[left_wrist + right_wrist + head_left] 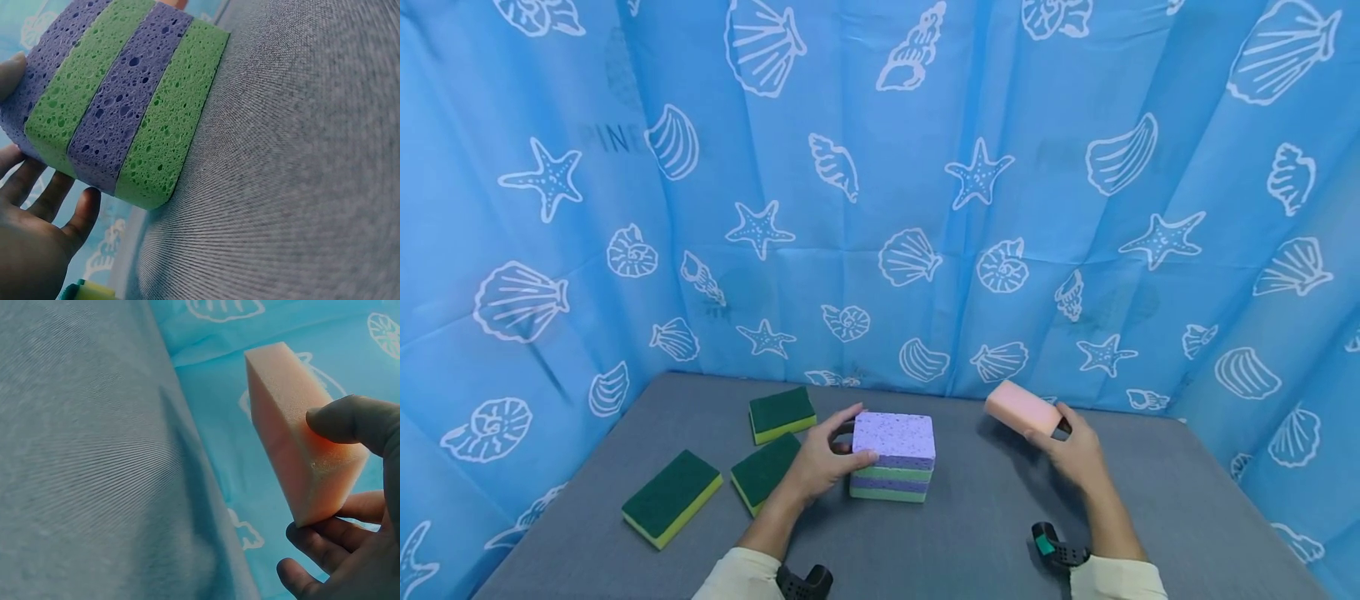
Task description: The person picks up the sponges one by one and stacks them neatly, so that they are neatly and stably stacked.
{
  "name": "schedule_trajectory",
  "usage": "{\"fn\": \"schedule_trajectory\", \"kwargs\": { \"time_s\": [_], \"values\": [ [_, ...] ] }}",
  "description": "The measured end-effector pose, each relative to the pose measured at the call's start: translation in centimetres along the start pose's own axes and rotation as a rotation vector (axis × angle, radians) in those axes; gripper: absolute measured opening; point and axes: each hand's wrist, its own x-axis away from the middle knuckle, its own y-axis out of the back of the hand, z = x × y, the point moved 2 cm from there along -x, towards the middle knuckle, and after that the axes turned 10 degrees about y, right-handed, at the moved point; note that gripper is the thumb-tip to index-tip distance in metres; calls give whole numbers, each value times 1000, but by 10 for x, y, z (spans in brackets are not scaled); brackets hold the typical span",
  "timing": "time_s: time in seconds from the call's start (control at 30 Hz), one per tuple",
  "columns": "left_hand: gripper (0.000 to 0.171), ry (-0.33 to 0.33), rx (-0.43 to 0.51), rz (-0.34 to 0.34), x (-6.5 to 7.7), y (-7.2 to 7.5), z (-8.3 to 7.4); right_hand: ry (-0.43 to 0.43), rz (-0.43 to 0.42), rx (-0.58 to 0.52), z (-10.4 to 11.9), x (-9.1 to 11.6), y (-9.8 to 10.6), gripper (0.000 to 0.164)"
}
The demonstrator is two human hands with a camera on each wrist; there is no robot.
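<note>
Purple and green sponges stand stacked in alternating layers on the table, their edges roughly lined up. My left hand (822, 461) grips the left end of the top purple sponge (893, 435), thumb on its near side and fingers behind. Under it show a green sponge (90, 78), another purple sponge (128, 94) and a bottom green sponge (172, 119). To the right, my right hand (1073, 446) pinches a peach-pink sponge (1021, 407) by one end. In the right wrist view the peach-pink sponge (290, 425) is held up off the table, between thumb and fingers.
Left of the stack lie three green-and-yellow scouring sponges: one at the back (781, 412), one partly behind my left forearm (767, 471), one farther left (673, 496). A blue shell-patterned curtain (865, 208) surrounds the grey table (970, 533) at the back and sides.
</note>
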Motion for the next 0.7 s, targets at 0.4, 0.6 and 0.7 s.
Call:
{"fn": "schedule_trajectory", "kwargs": {
  "time_s": [0.4, 0.6, 0.7],
  "values": [
    [70, 7, -5, -6, 0, 0, 0, 46, -39, -65, 20, 4, 12, 88],
    [70, 12, -2, -2, 0, 0, 1, 77, -47, -79, 31, 6, 17, 88],
    [71, 13, -5, -5, 0, 0, 0, 130, -70, -89, 38, 8, 21, 87]
  ]
}}
